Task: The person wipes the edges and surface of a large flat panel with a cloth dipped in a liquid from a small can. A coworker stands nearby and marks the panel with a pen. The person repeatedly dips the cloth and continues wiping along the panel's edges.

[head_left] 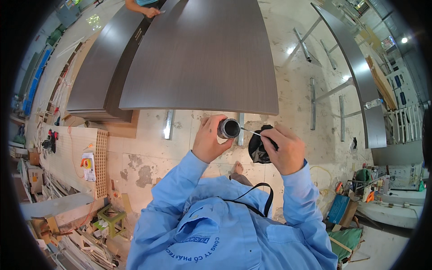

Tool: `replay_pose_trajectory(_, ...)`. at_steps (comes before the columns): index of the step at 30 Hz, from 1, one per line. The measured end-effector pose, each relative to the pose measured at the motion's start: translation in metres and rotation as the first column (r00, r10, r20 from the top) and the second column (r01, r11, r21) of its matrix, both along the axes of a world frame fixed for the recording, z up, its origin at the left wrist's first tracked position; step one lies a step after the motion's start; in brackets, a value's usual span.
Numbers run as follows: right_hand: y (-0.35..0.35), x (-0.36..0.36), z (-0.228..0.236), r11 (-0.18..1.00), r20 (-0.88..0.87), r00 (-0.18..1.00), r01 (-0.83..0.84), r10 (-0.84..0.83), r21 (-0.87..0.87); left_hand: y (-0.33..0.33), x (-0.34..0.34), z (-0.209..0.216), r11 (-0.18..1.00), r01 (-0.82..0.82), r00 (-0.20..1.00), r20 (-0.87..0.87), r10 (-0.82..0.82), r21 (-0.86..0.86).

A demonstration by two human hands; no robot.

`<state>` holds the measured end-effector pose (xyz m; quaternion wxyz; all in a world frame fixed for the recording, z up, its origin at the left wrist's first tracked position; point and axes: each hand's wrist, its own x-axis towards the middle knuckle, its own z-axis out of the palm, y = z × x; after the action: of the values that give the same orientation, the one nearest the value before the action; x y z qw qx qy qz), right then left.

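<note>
Blue-sleeved left hand is curled round an open dark jar, just off the near edge of a grey-brown panel. Right of it, a thin stick is pinched in the right hand. Looks mid-dip, tbh; next move calls for steadiness.
</note>
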<state>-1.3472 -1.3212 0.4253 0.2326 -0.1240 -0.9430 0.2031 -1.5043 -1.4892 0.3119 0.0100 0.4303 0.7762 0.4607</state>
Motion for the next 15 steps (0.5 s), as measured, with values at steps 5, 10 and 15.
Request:
replay_pose_trajectory(5, -0.042, -0.022, -0.009, 0.971, 0.236, 0.971, -0.024, -0.034, 0.236, -0.032, -0.004, -0.001, 0.994, 0.102, 0.994, -0.044, -0.103, -0.027)
replay_pose_trajectory(10, -0.083, -0.043, -0.023, 0.953, 0.369, 0.929, -0.091, -0.023, 0.289, -0.057, -0.007, 0.002, 0.987, 0.136, 0.989, -0.046, -0.14, -0.083)
replay_pose_trajectory(15, -0.086, -0.037, -0.009, 0.983, 0.318, 0.948, -0.025, -0.034, 0.18, -0.069, -0.009, -0.001, 0.993, 0.109, 0.993, 0.039, -0.107, -0.04)
